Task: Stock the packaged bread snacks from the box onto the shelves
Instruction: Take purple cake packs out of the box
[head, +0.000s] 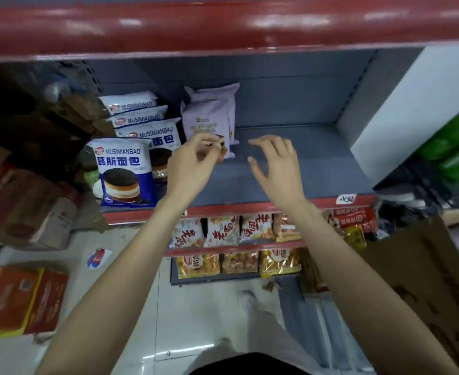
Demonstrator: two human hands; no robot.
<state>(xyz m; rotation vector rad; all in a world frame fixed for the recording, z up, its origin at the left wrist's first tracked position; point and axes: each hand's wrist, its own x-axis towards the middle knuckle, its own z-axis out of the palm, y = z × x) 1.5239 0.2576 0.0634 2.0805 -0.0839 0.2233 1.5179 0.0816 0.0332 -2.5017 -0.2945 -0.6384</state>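
Both arms reach over the grey shelf (290, 182). The left hand (193, 161) has its fingers loosely curled in front of the lower edge of a lilac bread packet (209, 123); whether they touch it I cannot tell, and nothing is plainly held. The right hand (275, 161) hovers just to the right, fingers spread wide above bare shelf. A second lilac packet stands right behind the first. To the left stands a row of blue-and-white bread packets (124, 171), front to back. On the lower shelves sit orange snack bags (223, 231). The brown cardboard box (426, 280) is near right.
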